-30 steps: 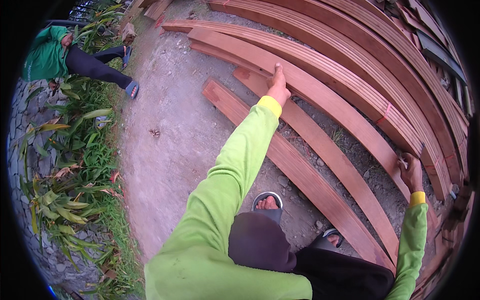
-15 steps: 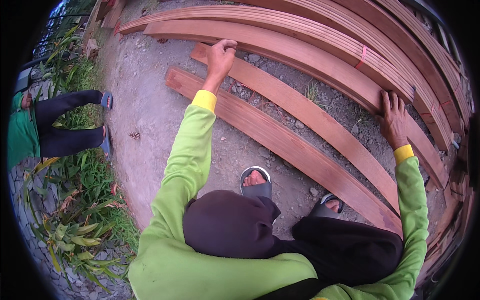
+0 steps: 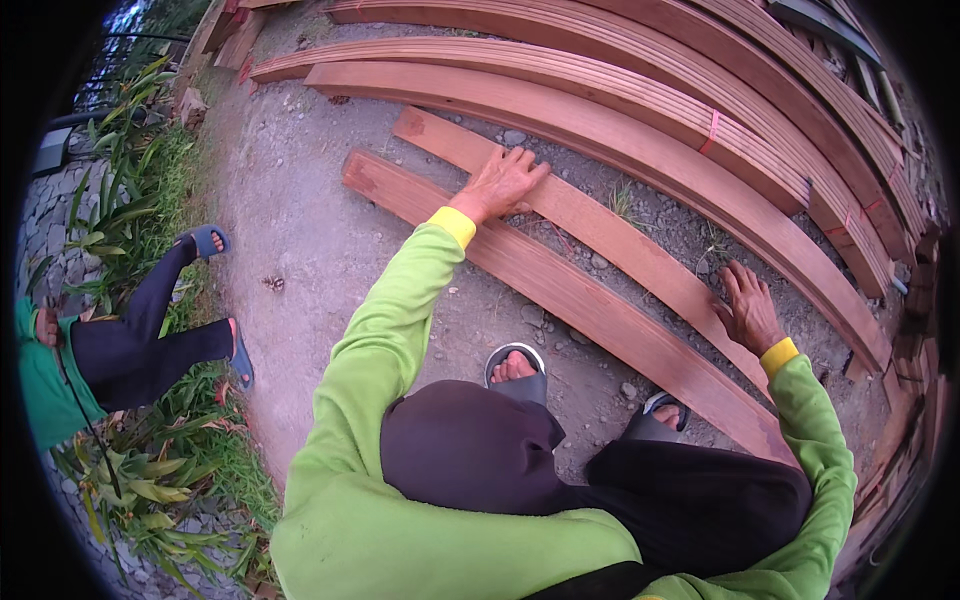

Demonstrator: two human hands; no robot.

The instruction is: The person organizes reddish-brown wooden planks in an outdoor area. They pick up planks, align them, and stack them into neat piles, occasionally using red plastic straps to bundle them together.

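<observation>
Two loose reddish-brown pieces of lumber lie side by side on the ground in front of me. My left hand (image 3: 500, 185) spans the flat wooden plank (image 3: 585, 225), its fingers bent over the far edge and its thumb by the near edge. Toward that plank's right end is my right hand (image 3: 750, 312), fingers spread, thumb close to the wood. Nearer my feet lies the grooved board (image 3: 560, 295), which neither hand holds. Farther off, a thicker loose board (image 3: 600, 125) rests against a strapped stack of boards (image 3: 560, 75).
More stacked lumber (image 3: 740, 70) fills the far right. At the left a person (image 3: 150, 345) in green and dark trousers holds a thin stick beside plants (image 3: 170, 470). My sandalled feet (image 3: 515, 370) stand close to the grooved board.
Both hands have left the thicker far board and come nearer, the left onto the flat plank, the right beside it. The person at the left has stepped, legs now differently placed.
</observation>
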